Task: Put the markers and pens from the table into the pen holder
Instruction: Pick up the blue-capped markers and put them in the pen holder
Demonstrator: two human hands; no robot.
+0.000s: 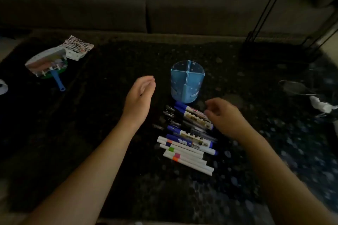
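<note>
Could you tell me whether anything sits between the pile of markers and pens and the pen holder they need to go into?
Nothing visible does. The pen holder stands upright just beyond the markers and pens, its top open, its visible compartments apparently empty. Both hands, left and right, flank that path, neither holding anything.

The pen holder (187, 83) is light blue with little pale dots, the markers (190, 144) are white with blue caps or orange, green and pink bands, and the table (109, 64) is black and speckled.
</note>
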